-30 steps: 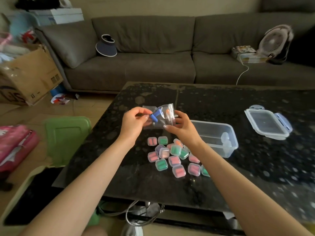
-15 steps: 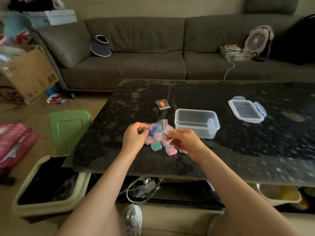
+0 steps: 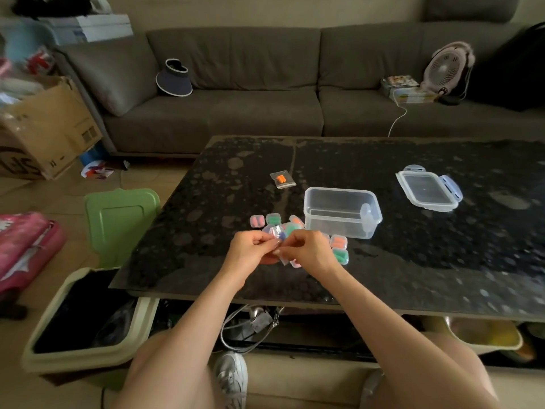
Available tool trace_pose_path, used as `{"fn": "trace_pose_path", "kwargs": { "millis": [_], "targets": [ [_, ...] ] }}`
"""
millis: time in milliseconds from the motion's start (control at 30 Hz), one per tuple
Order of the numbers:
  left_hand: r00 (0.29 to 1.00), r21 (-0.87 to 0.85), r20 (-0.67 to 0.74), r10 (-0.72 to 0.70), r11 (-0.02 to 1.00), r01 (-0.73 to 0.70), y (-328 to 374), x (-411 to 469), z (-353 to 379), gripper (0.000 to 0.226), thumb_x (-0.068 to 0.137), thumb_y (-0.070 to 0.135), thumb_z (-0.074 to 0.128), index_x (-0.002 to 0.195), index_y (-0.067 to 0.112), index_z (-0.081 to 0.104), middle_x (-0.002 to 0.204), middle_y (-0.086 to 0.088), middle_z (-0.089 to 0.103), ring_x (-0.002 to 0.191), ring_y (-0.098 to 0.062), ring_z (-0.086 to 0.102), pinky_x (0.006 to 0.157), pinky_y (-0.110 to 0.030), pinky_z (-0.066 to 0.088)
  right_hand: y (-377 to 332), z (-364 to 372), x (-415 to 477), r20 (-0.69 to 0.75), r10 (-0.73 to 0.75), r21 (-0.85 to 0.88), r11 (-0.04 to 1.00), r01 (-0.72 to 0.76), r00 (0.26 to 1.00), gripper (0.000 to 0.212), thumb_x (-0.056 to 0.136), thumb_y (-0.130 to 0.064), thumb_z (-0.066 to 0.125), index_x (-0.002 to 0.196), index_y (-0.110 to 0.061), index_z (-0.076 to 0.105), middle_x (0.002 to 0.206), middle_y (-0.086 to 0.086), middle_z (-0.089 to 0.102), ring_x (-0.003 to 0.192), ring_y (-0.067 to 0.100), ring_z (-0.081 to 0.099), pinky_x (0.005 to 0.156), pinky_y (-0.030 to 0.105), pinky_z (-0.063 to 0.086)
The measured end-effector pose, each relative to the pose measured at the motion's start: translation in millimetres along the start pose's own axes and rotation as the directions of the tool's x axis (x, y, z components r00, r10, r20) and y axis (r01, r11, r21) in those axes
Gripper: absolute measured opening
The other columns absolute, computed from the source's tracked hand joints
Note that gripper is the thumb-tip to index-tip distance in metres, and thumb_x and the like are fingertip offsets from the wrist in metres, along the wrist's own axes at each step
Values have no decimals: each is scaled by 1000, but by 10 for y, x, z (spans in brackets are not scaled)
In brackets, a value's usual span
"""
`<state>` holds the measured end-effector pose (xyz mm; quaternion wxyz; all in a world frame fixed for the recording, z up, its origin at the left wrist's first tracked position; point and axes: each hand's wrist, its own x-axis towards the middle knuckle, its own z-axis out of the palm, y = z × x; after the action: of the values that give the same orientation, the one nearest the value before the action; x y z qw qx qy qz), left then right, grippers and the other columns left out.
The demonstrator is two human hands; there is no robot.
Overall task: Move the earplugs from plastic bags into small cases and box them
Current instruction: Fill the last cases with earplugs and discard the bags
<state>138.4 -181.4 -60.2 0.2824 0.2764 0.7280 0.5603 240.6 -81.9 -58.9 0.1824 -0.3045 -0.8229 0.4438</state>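
Note:
My left hand (image 3: 250, 249) and my right hand (image 3: 309, 250) meet over the near part of the black table (image 3: 413, 261), both pinching a small clear plastic bag (image 3: 277, 234) with blue earplugs inside. Under and around them lie several small cases (image 3: 339, 249) holding pink, green and orange earplugs; my hands hide some. A clear plastic box (image 3: 342, 214) stands open just beyond to the right, nothing seen inside. Its lid (image 3: 427, 191) lies farther right. Another small bag with orange earplugs (image 3: 282, 180) lies beyond the cases.
A bin with a raised green lid (image 3: 121, 222) stands on the floor to the left of the table. A grey sofa (image 3: 265, 107) runs behind the table, with a visor and a fan on it. A cardboard box (image 3: 44, 134) sits at far left.
The view has pulled back and down. My hands, holding the bag, came lower and nearer to the table's front edge, and the bag is now bunched smaller between my fingers.

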Motion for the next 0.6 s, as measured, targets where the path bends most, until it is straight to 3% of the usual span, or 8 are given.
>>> {"fn": "trace_pose_path", "kwargs": {
  "millis": [167,333,467,600],
  "targets": [
    [1000,-9,-1,-1,1000,1,-20,13,4,17,90,13,63,101,3,71,92,-12,72,82,-20,71,75,-28,59,5,3,27,-14,-5,35,999,6,1000,13,81,-17,75,76,-7,68,72,4,67,69,16,63,68,29,55],
    [999,27,-39,26,999,-25,-26,44,12,17,93,14,59,101,6,71,94,-9,72,83,-17,71,73,-25,59,18,9,54,-41,38,150,988,-32,998,17,85,-17,71,71,-11,63,76,10,70,74,21,68,70,32,59],
    [996,141,-69,52,989,-42,-62,85,23,13,90,19,63,96,9,70,95,-6,71,89,-18,69,82,-37,58,-22,53,21,-41,33,150,988,-27,999,15,88,-9,64,76,-13,58,73,8,66,65,17,65,52,16,53],
    [994,202,-79,74,978,-56,-54,80,23,10,88,18,65,91,10,69,95,-7,70,90,-18,68,80,-39,58,-18,84,-1,-83,-43,46,998,47,996,10,87,-11,64,79,-12,58,77,8,66,72,22,66,62,25,55]
  ]
}}
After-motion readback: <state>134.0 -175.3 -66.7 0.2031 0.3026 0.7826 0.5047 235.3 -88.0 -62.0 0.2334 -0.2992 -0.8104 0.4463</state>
